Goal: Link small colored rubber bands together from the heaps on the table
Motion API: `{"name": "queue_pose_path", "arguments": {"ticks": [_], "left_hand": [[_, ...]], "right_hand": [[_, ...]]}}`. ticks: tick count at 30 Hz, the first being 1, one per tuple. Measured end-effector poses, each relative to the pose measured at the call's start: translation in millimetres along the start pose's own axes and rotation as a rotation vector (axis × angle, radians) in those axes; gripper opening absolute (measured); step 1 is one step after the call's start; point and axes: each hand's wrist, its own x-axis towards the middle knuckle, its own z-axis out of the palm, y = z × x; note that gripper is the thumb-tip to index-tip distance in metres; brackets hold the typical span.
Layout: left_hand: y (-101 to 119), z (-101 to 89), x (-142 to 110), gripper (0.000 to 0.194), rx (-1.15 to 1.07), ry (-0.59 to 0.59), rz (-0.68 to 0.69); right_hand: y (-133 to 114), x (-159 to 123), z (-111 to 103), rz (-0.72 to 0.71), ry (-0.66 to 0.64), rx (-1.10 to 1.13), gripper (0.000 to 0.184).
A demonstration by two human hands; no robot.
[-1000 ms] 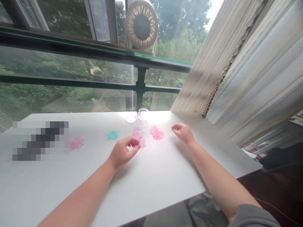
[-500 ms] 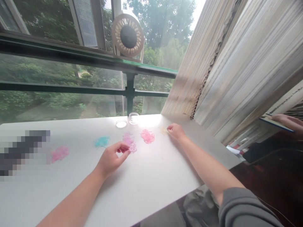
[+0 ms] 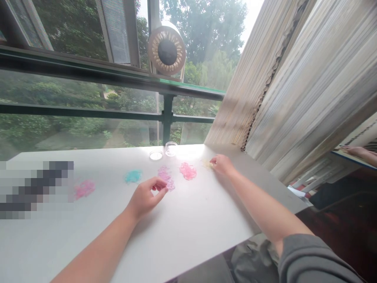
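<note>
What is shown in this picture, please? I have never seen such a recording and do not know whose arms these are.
There is no machine. The arms belong to a person wearing a camera on the head, which looks forward and down. On the white table lie, from left to right, a pink pile, a turquoise pile, a purple pile, a reddish-pink pile and a pale yellow pile. Farther back is a clear round container. The left hand is at the purple pile, the right hand at the pale yellow one. Whether the fingers hold anything is too small to tell.
</note>
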Motion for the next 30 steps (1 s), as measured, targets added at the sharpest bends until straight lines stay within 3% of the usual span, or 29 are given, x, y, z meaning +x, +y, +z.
{"name": "queue_pose_path", "arguments": {"ticks": [17, 22, 30], "left_hand": [[1.7, -0.4, 0.0, 0.014, -0.007, -0.012, -0.025], [-1.1, 0.6, 0.3, 0.015, -0.01, -0.026, -0.024], [-2.6, 0.5, 0.1, 0.016, -0.01, -0.041, -0.031]], "right_hand": [[24.5, 12.2, 13.3, -0.086, -0.135, 0.082, 0.061], [25.0, 6.7, 13.9, -0.088, -0.139, 0.15, 0.06], [6.2, -2.1, 18.8, -0.179, -0.174, 0.198, 0.047]]}}
